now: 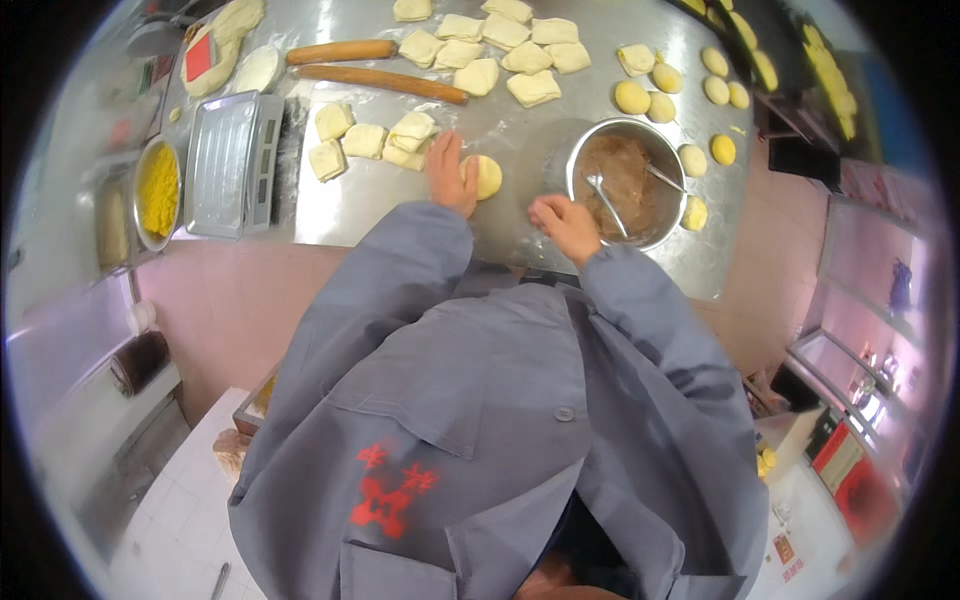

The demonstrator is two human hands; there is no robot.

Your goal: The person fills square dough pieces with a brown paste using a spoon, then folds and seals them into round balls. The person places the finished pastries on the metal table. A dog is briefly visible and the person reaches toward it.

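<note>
My left hand [453, 176] lies at a round, pale yellow dough piece [489, 178] on the metal table, its thumb over the left side of the dough. To its left are several folded dough squares [364, 141]. My right hand [564, 223] is above the table edge with curled fingers, just left of a steel bowl [574, 161]. Whether it holds anything is not clear. Brown filling [616, 176] fills much of the bowl, with a metal spoon [607, 206] and another utensil handle [665, 178] in it.
Two wooden rolling pins [382, 82] lie beyond the left hand, near more folded dough squares [504, 31]. Round dough balls [632, 97] sit around the bowl's far and right sides. At left stand a kitchen scale [225, 165] and a bowl of yellow crumbs [159, 191].
</note>
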